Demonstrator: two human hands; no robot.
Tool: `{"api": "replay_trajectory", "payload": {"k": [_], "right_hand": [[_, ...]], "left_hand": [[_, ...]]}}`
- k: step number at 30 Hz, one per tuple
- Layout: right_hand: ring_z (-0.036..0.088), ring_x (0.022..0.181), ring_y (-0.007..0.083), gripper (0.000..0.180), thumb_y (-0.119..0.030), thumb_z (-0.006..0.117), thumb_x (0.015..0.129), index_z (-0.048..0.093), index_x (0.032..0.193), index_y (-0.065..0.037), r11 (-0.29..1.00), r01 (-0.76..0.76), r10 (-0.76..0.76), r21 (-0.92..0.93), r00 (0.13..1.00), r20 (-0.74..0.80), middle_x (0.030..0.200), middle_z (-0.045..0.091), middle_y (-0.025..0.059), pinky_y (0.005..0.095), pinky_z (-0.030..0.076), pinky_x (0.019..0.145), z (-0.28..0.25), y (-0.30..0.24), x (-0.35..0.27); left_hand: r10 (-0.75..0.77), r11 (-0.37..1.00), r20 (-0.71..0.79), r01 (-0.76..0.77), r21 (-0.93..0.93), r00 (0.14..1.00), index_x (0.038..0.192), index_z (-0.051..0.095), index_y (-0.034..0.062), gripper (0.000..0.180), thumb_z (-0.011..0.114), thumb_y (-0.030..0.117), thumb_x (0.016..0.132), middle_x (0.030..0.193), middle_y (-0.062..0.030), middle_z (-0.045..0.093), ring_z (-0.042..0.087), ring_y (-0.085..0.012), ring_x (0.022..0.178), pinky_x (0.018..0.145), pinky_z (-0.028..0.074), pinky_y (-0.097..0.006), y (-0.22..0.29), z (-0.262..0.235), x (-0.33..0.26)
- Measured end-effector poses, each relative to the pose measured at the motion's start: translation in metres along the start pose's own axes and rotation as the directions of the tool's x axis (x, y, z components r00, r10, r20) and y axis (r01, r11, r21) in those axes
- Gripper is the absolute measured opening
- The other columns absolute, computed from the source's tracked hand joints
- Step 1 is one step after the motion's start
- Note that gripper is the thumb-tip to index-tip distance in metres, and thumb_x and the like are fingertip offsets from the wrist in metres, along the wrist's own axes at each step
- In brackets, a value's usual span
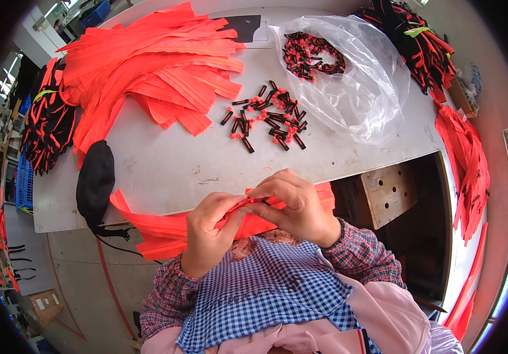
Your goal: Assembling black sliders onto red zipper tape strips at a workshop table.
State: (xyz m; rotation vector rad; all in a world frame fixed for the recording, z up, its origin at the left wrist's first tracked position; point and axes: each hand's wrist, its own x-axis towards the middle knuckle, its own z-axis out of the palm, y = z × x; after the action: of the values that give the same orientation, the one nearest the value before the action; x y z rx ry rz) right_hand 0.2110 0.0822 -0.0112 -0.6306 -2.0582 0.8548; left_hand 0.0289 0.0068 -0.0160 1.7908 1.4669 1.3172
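Tabletop (165,171): orange strip (248,203) pinched between fingers (266,194).

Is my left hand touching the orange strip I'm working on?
Touching. The head view shows the left hand closed around the orange strip, fingers pinching it.

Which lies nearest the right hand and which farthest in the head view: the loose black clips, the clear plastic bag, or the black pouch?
From the right hand:
1. Loose black clips, straight ahead on the table.
2. Clear plastic bag, ahead and to the right.
3. Black pouch, far left at the table edge.
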Motion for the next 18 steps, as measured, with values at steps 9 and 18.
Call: {"api": "replay_trajectory", "payload": {"k": [9, 18], "right_hand": [[0.065, 0.086, 0.0186, 0.025, -0.014, 0.078, 0.084, 0.068, 0.104, -0.004, 0.970, -0.119, 0.122, 0.214, 0.993, 0.000, 0.089, 0.068, 0.0057, 0.0309, 0.051, 0.080, 0.001, 0.004, 0.000], [0.061, 0.097, 0.0084, 0.015, -0.008, 0.066, 0.095, 0.066, 0.109, -0.001, 0.439, -0.531, 0.302, 0.724, 0.847, 0.438, 0.108, 0.066, 0.0009, 0.0256, 0.050, 0.089, 0.007, 0.012, -0.009]], "left_hand": [[-0.116, 0.988, 0.058, 0.121, -0.096, 0.992, 0.112, 0.067, -0.0017, 0.026, 0.069, -0.005, 0.086, 0.100, -0.0109, 0.069, 0.069, -0.0206, 0.093, 0.078, 0.055, -0.029, 0.001, -0.005, -0.004], [-0.315, 0.548, 0.227, 0.372, -0.749, 0.922, 0.126, 0.058, 0.0015, 0.032, 0.063, -0.001, 0.094, 0.114, -0.0059, 0.065, 0.063, -0.0127, 0.105, 0.093, 0.050, -0.026, -0.016, -0.012, -0.007]]}}
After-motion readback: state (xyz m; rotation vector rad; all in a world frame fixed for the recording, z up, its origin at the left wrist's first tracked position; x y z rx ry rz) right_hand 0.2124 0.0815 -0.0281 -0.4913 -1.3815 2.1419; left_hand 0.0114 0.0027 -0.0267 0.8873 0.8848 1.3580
